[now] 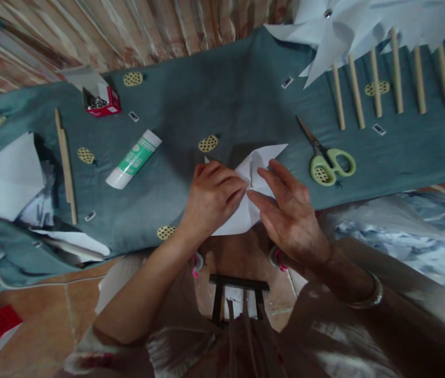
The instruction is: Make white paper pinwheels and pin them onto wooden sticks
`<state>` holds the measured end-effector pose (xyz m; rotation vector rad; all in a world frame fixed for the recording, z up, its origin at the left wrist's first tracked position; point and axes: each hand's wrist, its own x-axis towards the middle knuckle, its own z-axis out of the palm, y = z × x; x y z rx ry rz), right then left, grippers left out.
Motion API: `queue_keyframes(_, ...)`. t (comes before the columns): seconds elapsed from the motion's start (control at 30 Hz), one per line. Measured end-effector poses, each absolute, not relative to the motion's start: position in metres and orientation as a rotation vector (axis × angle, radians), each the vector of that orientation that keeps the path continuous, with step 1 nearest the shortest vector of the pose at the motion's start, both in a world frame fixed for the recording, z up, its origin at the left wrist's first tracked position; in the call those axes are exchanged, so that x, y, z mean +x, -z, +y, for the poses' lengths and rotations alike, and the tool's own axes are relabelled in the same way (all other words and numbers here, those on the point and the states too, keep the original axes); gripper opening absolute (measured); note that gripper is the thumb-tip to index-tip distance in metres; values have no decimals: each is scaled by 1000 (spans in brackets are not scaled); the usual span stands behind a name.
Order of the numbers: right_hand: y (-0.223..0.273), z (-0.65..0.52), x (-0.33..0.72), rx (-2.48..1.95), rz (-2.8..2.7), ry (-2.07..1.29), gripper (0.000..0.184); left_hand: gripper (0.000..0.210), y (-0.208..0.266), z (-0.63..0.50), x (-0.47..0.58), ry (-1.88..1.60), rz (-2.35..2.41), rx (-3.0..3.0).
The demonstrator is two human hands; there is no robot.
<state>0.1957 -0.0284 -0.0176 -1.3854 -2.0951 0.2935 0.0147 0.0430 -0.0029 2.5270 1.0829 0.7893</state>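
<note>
While the curled left hand [215,197] pinches a white paper pinwheel [242,219], the right hand [291,212] rests spread fingers against it. Both forearms [154,275] angle inward.

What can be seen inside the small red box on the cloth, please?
The red box holds small silvery metal pieces, visible through its open top; anything beneath them is covered.

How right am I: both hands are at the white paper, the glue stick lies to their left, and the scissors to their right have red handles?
One slip: the scissors have light green handles, not red, as the head view shows. The left hand and right hand are at the paper, with the glue stick to their left.
</note>
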Motion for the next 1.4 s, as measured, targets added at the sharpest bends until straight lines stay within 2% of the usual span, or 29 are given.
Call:
queue_keyframes(0.2, 19, -28, 196, -1371, -2091, -289, 62, 16, 4, 43, 15, -757, 1077, 2623)
queue_keyframes(0.5, 11, -29, 198, -1433, -2134, -422, 53, 18, 6, 43, 17, -703, 1092, 2665)
queue_keyframes(0.67, 12, -29, 197, -1434, -2133, -378, 58, 21, 3, 44, 17, -689, 1089, 2732)
queue_keyframes(0.87, 13, -28, 196, -1433, -2121, -349, 52, 21, 1, 43, 17, -661, 1083, 2765)
queue_keyframes(1.4, 8, -28, 197, -1439, -2172, -363, 50, 23, -4, 38, 17, -570, 1096, 2741)
